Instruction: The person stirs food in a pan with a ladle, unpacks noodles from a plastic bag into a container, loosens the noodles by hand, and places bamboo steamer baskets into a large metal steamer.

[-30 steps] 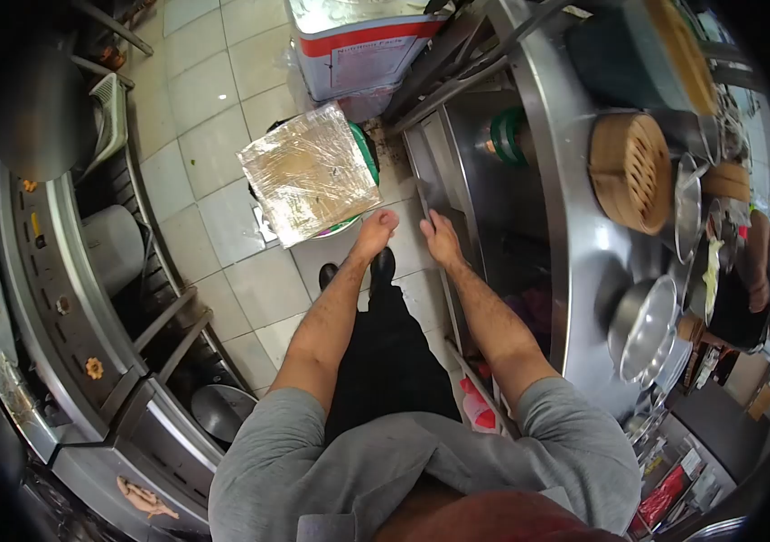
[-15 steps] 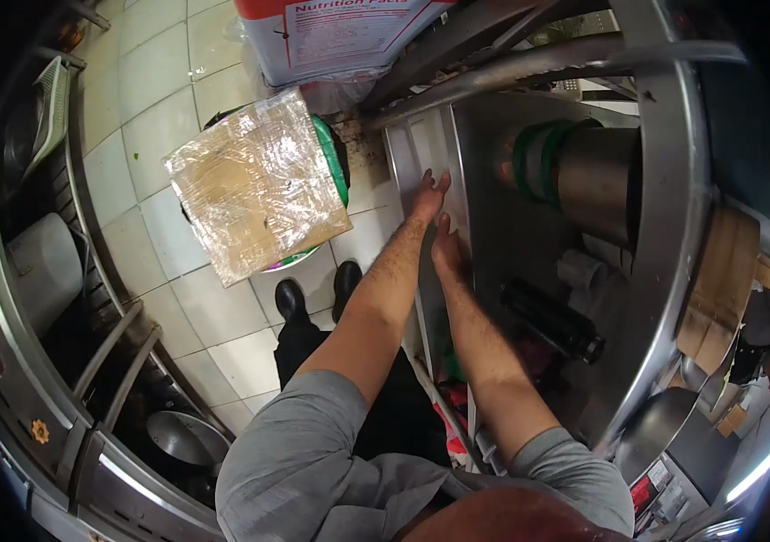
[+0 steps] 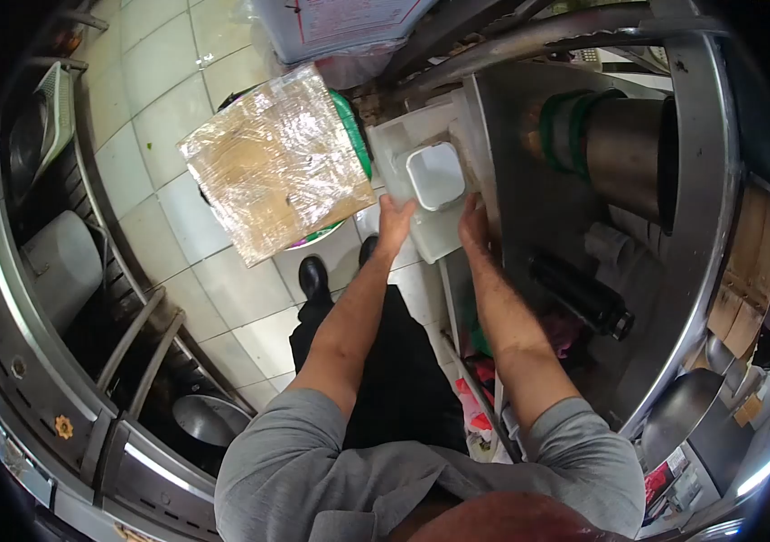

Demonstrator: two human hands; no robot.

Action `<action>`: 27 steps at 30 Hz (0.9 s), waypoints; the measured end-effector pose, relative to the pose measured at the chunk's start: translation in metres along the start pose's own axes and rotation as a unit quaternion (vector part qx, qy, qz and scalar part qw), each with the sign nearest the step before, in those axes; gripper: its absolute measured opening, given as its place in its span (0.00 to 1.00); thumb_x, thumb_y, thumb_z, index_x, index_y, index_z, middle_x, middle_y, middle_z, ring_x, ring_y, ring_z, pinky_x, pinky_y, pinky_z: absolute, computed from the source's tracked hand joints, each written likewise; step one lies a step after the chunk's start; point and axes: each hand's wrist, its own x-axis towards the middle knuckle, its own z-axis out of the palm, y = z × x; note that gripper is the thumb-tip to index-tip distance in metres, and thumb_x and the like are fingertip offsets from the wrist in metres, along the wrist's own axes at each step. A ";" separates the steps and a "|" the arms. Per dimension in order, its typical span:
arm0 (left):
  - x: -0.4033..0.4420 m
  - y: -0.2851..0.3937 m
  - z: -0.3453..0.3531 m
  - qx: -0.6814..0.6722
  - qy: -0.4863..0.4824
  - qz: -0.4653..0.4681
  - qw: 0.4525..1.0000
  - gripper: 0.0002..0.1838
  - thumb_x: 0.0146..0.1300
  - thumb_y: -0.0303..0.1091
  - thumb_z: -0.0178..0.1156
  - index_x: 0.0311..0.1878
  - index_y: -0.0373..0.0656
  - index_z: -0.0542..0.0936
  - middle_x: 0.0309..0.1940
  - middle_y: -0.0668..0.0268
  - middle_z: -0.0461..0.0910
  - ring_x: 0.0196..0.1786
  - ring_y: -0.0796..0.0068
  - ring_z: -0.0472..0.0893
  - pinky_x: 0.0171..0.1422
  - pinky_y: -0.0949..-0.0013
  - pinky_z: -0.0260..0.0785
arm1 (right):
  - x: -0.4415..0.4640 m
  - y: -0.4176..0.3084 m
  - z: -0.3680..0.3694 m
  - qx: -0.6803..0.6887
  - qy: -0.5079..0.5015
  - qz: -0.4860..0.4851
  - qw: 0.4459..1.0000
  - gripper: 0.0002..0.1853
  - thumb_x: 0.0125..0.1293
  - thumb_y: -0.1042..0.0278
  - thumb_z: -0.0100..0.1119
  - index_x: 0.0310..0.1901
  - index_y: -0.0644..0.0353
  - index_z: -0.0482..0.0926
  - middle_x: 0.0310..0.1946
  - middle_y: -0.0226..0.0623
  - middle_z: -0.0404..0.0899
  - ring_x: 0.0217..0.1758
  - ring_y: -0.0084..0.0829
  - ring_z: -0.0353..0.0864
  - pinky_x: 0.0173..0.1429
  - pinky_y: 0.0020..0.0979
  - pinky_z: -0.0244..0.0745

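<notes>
A long whitish plastic bin (image 3: 439, 242) juts out from the metal shelf unit over the tiled floor. Inside it stands a smaller square white container (image 3: 437, 176). My left hand (image 3: 394, 224) grips the bin's left side, thumb at the rim and the other fingers partly hidden. On the opposite side, my right hand (image 3: 474, 226) holds the right edge beside the shelf, its fingertips hard to make out. To the left of the bin, a cardboard sheet wrapped in clear film (image 3: 276, 163) lies on top of a round tub with a green edge (image 3: 351, 131).
On the shelf at right are a metal pot (image 3: 624, 154), a green roll (image 3: 568, 135) and a black flask (image 3: 579, 294). A big labelled container (image 3: 340, 27) stands at the top. Metal stove fronts (image 3: 32, 361) line the left side, with a pan (image 3: 209, 420) below.
The bin has come out leftward from the shelf unit, and the square container in it now shows. My hands have moved apart to its two sides. The camera view has shifted slightly.
</notes>
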 end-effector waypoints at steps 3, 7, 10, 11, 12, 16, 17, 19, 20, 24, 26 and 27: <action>-0.015 0.029 -0.023 0.054 -0.026 -0.013 0.998 0.23 0.54 0.33 0.62 0.48 0.33 0.65 0.43 0.57 0.73 0.46 0.71 0.73 0.52 0.69 0.66 | 0.016 0.021 0.023 -0.011 -0.058 0.069 0.996 0.35 0.69 0.46 0.34 0.64 0.73 0.54 0.64 0.60 0.57 0.69 0.51 0.55 0.70 0.41 0.52; -0.009 0.009 -0.042 0.039 0.008 -0.023 0.999 0.22 0.52 0.30 0.61 0.49 0.31 0.67 0.40 0.58 0.77 0.42 0.71 0.76 0.50 0.69 0.68 | 0.017 0.023 0.018 0.031 -0.052 0.026 0.998 0.34 0.67 0.53 0.43 0.65 0.73 0.50 0.65 0.61 0.55 0.69 0.52 0.54 0.71 0.40 0.51; -0.017 0.008 -0.058 0.008 0.027 -0.012 1.000 0.22 0.52 0.29 0.59 0.50 0.30 0.67 0.41 0.57 0.77 0.43 0.70 0.77 0.50 0.69 0.69 | 0.012 0.024 0.022 0.015 -0.013 -0.011 1.000 0.34 0.65 0.59 0.47 0.66 0.71 0.50 0.64 0.60 0.56 0.68 0.52 0.56 0.71 0.39 0.51; -0.017 0.008 -0.062 0.012 0.042 -0.011 0.999 0.22 0.52 0.28 0.59 0.50 0.30 0.66 0.42 0.57 0.77 0.43 0.70 0.77 0.50 0.69 0.69 | 0.011 0.017 0.019 0.030 -0.023 0.005 0.999 0.34 0.64 0.62 0.48 0.66 0.69 0.50 0.64 0.60 0.56 0.68 0.52 0.57 0.71 0.39 0.51; -0.017 0.002 -0.067 -0.011 0.041 -0.005 0.999 0.22 0.54 0.29 0.59 0.51 0.32 0.67 0.43 0.57 0.76 0.45 0.70 0.76 0.53 0.69 0.68 | 0.002 0.002 0.006 0.031 -0.026 0.006 0.999 0.34 0.64 0.62 0.48 0.66 0.69 0.50 0.64 0.60 0.56 0.68 0.52 0.57 0.71 0.39 0.51; -0.035 0.016 -0.078 -0.018 0.004 0.017 1.000 0.23 0.58 0.33 0.60 0.54 0.34 0.66 0.46 0.59 0.76 0.50 0.70 0.74 0.56 0.69 0.65 | -0.027 -0.008 0.011 0.048 -0.007 -0.130 0.990 0.35 0.61 0.61 0.53 0.67 0.65 0.52 0.65 0.57 0.57 0.67 0.52 0.58 0.70 0.40 0.53; -0.046 0.026 -0.083 -0.004 0.002 -0.022 1.000 0.25 0.60 0.37 0.59 0.57 0.37 0.64 0.51 0.59 0.73 0.54 0.69 0.71 0.58 0.66 0.64 | -0.028 0.000 0.027 -0.011 0.030 -0.264 0.964 0.37 0.60 0.60 0.55 0.67 0.65 0.52 0.65 0.54 0.56 0.67 0.52 0.57 0.69 0.42 0.54; -0.068 0.022 -0.098 -0.121 0.075 -0.077 0.987 0.33 0.61 0.45 0.59 0.64 0.42 0.58 0.60 0.57 0.63 0.61 0.65 0.66 0.60 0.56 0.61 | -0.030 -0.009 0.042 0.084 -0.001 -0.181 0.980 0.38 0.58 0.60 0.59 0.66 0.63 0.53 0.64 0.54 0.57 0.66 0.51 0.59 0.69 0.42 0.55; -0.080 0.015 -0.109 -0.248 0.150 -0.092 0.953 0.38 0.61 0.49 0.59 0.68 0.45 0.53 0.65 0.57 0.57 0.63 0.62 0.63 0.61 0.50 0.60 | -0.030 -0.015 0.047 0.177 -0.030 -0.097 0.979 0.39 0.56 0.59 0.62 0.66 0.62 0.55 0.64 0.53 0.58 0.65 0.50 0.61 0.68 0.42 0.55; -0.102 0.080 -0.143 -0.339 0.333 -0.026 0.880 0.54 0.56 0.53 0.63 0.70 0.57 0.32 0.69 0.56 0.43 0.66 0.52 0.57 0.57 0.37 0.62 | -0.005 0.000 0.079 0.338 -0.068 0.096 0.934 0.39 0.53 0.60 0.65 0.65 0.60 0.58 0.60 0.51 0.62 0.63 0.44 0.64 0.63 0.47 0.62; -0.077 0.100 -0.159 -0.286 0.315 0.013 0.905 0.54 0.54 0.44 0.67 0.69 0.57 0.34 0.67 0.57 0.49 0.64 0.52 0.61 0.54 0.39 0.66 | -0.011 -0.017 0.058 0.369 -0.235 0.200 0.877 0.34 0.55 0.68 0.60 0.63 0.59 0.60 0.56 0.48 0.67 0.57 0.38 0.70 0.52 0.45 0.72; -0.066 0.107 -0.162 -0.284 0.314 0.016 0.906 0.54 0.54 0.44 0.67 0.69 0.57 0.34 0.67 0.57 0.49 0.64 0.52 0.61 0.54 0.39 0.66 | -0.008 -0.017 0.065 0.371 -0.236 0.198 0.876 0.34 0.55 0.68 0.60 0.63 0.59 0.60 0.56 0.48 0.67 0.57 0.38 0.70 0.52 0.45 0.72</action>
